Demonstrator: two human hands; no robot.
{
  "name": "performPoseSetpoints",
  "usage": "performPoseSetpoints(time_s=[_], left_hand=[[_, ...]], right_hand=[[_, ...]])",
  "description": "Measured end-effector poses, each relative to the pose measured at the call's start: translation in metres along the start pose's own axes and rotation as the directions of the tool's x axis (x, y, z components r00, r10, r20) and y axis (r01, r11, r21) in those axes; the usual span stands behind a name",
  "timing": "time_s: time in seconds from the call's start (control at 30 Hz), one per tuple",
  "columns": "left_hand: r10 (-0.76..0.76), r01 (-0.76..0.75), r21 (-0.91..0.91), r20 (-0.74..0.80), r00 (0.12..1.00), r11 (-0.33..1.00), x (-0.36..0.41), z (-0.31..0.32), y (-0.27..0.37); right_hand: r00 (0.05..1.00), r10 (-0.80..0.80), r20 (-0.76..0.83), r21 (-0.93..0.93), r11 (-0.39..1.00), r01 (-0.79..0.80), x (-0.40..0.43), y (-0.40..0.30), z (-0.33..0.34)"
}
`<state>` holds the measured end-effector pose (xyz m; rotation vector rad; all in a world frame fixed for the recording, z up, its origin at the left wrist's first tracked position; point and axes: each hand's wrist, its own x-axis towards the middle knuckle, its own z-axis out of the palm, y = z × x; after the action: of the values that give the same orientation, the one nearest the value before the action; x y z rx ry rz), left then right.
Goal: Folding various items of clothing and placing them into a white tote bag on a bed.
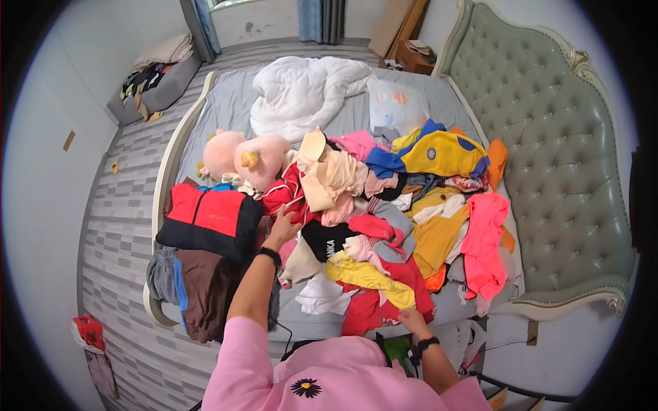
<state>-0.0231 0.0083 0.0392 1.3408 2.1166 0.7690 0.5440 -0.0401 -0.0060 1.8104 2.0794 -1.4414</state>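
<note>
A big heap of clothes covers the bed in front of me. My left hand [282,229] is on the heap's left side with its fingers apart, at the lower edge of a red garment with white piping [281,196]. Close to it lie a black garment with white lettering [320,240] and a cream cloth [303,261]. My right hand [414,322] is at the near edge of the bed, fingers curled, by a red garment [366,306] and the end of a yellow garment [371,277]. Whether it grips either cloth is unclear.
Folded clothes, a red-and-black jacket [211,218] and brown trousers [205,287], sit at the left edge. Pink plush toys [262,156], a white quilt [308,92] and a pillow [395,105] lie farther back. A tufted green headboard [545,138] stands right.
</note>
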Motion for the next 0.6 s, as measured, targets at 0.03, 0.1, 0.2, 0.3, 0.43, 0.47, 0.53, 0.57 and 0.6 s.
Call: performPoseSetpoints(time_s=[0.03,0.1,0.2,0.3,0.43,0.47,0.53,0.57,0.6], left_hand=[[0.002,0.001,0.134,-0.027,1.0,0.991,0.013,0.001,-0.021],[-0.05,0.056,0.234,-0.033,0.998,0.971,0.03,0.017,-0.038],[-0.189,0.206,-0.31,0.084,0.978,0.928,0.03,0.03,-0.067],[-0.093,0.117,-0.427,0.078,0.993,0.896,0.0,0.081,-0.018],[0.052,-0.059,-0.022,-0.248,0.967,0.998,-0.008,0.062,-0.031],[0.018,-0.008,0.045,-0.225,0.974,0.999,0.002,0.056,-0.027],[0.004,0.005,0.104,-0.08,0.997,0.995,0.026,0.043,-0.016],[0.034,-0.032,0.138,-0.009,0.999,0.99,0.036,0.034,-0.038],[-0.032,0.038,0.095,-0.069,0.997,0.995,0.038,0.019,-0.087]], right_hand=[[0.999,-0.028,-0.016,-0.124,0.992,0.026,-0.01,-0.011,-0.007],[0.999,0.01,-0.049,-0.073,0.997,-0.014,-0.025,0.007,-0.012],[0.997,0.054,-0.053,-0.026,0.998,-0.055,-0.031,0.019,-0.015],[0.99,0.095,-0.102,-0.018,0.995,-0.097,-0.046,0.03,-0.015],[0.997,0.065,-0.036,0.175,0.983,-0.058,-0.028,0.0,-0.003],[0.998,0.059,0.013,0.127,0.99,-0.06,-0.026,-0.021,-0.006],[0.998,0.06,-0.027,0.114,0.992,-0.056,-0.03,-0.034,-0.005],[0.999,0.028,-0.024,0.102,0.994,-0.025,-0.027,-0.047,-0.001],[0.998,-0.067,0.008,0.077,0.995,0.066,-0.014,-0.074,0.008]])
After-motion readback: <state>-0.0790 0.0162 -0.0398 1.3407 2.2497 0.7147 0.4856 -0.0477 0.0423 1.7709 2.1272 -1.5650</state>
